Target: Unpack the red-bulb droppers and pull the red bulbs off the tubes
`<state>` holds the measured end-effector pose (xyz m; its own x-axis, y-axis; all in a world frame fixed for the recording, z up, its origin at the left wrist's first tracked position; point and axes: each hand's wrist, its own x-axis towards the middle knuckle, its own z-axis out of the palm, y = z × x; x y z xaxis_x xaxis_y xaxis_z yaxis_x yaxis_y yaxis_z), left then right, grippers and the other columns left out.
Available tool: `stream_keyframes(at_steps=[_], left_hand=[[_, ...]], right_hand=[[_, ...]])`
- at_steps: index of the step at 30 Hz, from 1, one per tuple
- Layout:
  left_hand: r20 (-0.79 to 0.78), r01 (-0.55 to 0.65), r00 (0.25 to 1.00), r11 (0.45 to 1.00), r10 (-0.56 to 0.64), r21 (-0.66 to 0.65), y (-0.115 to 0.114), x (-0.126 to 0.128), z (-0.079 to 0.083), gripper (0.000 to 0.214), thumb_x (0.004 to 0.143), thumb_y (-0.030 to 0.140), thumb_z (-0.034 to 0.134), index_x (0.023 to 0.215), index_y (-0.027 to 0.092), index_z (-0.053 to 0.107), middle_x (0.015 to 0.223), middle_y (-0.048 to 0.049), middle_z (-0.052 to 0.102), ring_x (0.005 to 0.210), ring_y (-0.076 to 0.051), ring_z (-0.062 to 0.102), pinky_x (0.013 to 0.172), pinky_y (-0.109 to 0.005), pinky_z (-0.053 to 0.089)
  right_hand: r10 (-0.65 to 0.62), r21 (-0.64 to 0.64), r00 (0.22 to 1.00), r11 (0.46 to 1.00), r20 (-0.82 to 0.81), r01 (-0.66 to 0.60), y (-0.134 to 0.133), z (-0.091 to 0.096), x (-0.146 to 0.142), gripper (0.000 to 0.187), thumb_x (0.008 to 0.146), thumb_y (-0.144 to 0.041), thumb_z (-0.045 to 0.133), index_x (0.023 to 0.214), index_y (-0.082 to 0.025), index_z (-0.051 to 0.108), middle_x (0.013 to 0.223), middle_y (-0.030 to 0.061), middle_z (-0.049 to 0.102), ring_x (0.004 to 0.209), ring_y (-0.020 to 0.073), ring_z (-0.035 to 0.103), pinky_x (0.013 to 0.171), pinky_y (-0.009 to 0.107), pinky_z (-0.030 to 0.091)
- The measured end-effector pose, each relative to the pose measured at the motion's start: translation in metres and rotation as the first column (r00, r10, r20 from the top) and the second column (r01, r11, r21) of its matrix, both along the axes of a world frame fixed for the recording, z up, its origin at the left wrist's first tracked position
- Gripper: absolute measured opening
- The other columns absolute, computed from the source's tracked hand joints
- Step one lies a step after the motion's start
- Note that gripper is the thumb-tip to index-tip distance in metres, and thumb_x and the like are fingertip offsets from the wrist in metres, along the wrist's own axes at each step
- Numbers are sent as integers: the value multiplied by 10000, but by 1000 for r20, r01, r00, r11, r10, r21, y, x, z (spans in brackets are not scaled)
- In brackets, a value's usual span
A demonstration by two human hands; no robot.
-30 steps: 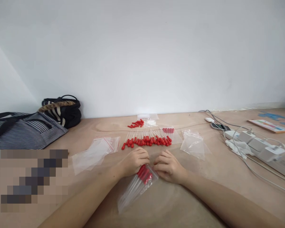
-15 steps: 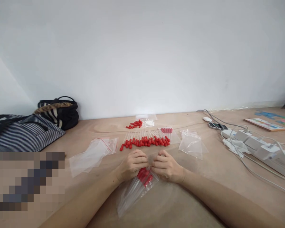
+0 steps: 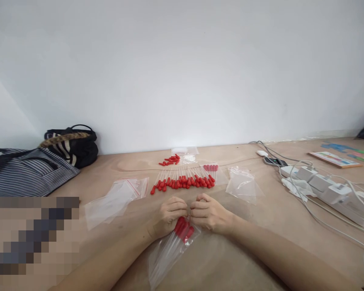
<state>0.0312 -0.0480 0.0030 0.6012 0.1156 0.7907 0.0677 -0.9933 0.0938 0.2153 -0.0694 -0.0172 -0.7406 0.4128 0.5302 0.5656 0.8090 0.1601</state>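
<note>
Between my hands lies a clear plastic zip bag holding several red-tipped white sticks. Its top edge is pinched by my left hand and my right hand, fingers curled and nearly touching. The bag's body slants down toward me, with the red ends near my fingers. My fingers hide the bag's mouth. Just beyond my hands, a row of loose red-tipped sticks is spread on the wooden table, red ends facing me.
Flat zip bags lie left, and more clear bags lie right. Small red pieces sit farther back. A power strip with white cables occupies the right. A striped bag and a black bag stand left.
The view has shifted slightly. Both hands stay at the top of the bag, with small finger movements; the red ends inside sit a little differently.
</note>
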Motion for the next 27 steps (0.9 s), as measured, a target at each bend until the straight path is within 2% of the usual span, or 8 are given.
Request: stream_keyframes(at_steps=[3,6,8,17,22,27], left_hand=[[-9,-10,1000,1000,10,-29,0,-2,-1,236,873,115,390,768,150,599,754,-73,645,774,-155,572,686,-283,504],[-26,-5,1000,998,4,-64,0,-3,-1,242,883,150,390,776,153,607,774,-78,645,793,-159,575,698,-286,504],[-29,-3,1000,996,1,-84,0,-3,-1,262,891,165,372,776,159,607,775,-75,642,787,-158,576,698,-287,502],[-67,53,996,990,-62,-127,-1,-2,2,313,914,185,308,737,155,565,749,-75,611,747,-145,555,687,-269,480],[-75,63,994,987,-74,-146,-2,-2,2,304,909,164,311,738,147,562,742,-75,598,747,-141,548,678,-255,478],[-65,4,998,980,-17,-199,-2,-6,-1,311,902,144,315,718,147,565,767,-78,602,776,-136,562,693,-244,484]], right_hand=[[79,47,995,996,-68,-76,-6,6,6,233,894,-185,357,825,-236,573,800,-23,615,809,90,518,721,283,370],[150,109,967,985,-205,-130,-10,11,6,180,872,-187,398,833,-222,570,804,-17,636,818,103,507,690,289,324],[164,116,961,983,-221,-141,-10,13,4,181,869,-186,395,815,-215,566,798,-16,638,811,102,504,687,288,307],[111,72,990,990,87,-118,-7,17,1,227,892,-138,342,761,-189,521,715,-33,561,776,75,481,729,276,299],[107,-5,986,994,128,-107,-4,15,-3,264,892,-134,334,725,-209,523,742,-36,553,791,78,483,743,263,343],[97,-26,989,995,110,-95,-3,16,2,164,864,-222,420,765,-192,547,777,-11,562,798,119,500,721,293,376]])
